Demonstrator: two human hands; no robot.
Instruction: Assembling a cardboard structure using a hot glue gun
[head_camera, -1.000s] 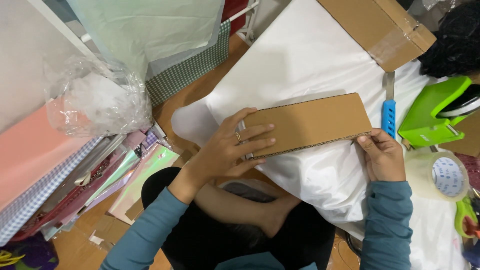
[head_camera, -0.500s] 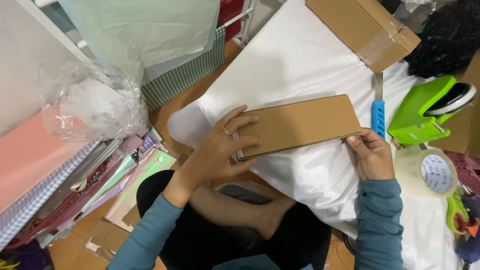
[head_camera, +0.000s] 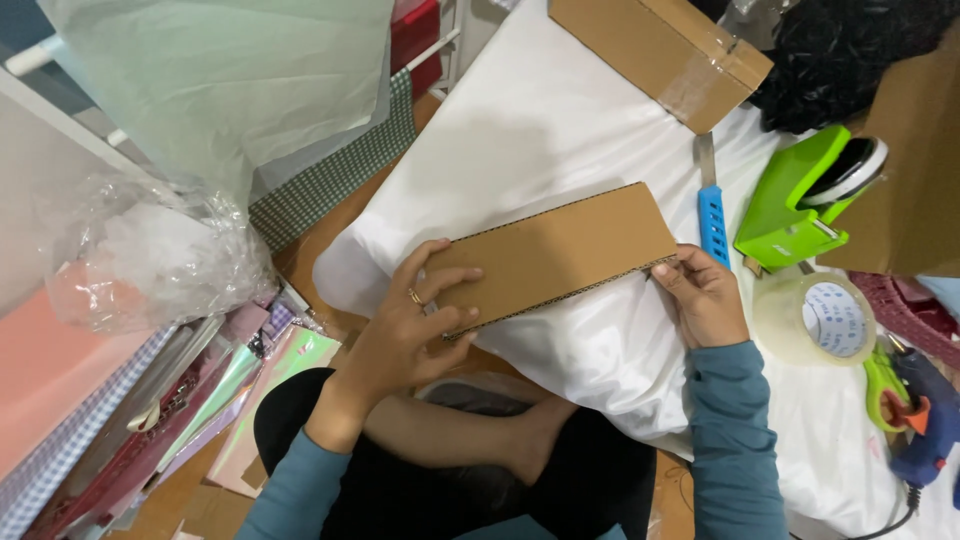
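Cardboard strip (head_camera: 565, 250), one, corrugated, is held flat on the white sheet (head_camera: 520, 120) over the desk, long axis running left-to-right w/ the right end tilted slightly away. Left hand (head_camera: 410, 320) is spread wide, fingers pressed on the strip's left end; right hand (head_camera: 705, 295) is pinched narrow on the right end's near edge. Both hands touch it, one per end. Just beyond the right hand: one blue-handled cutter (head_camera: 710, 205), one green tape dispenser (head_camera: 800, 200), one clear tape roll (head_camera: 815, 320). One taped cardboard box (head_camera: 660, 50) lies farther off.
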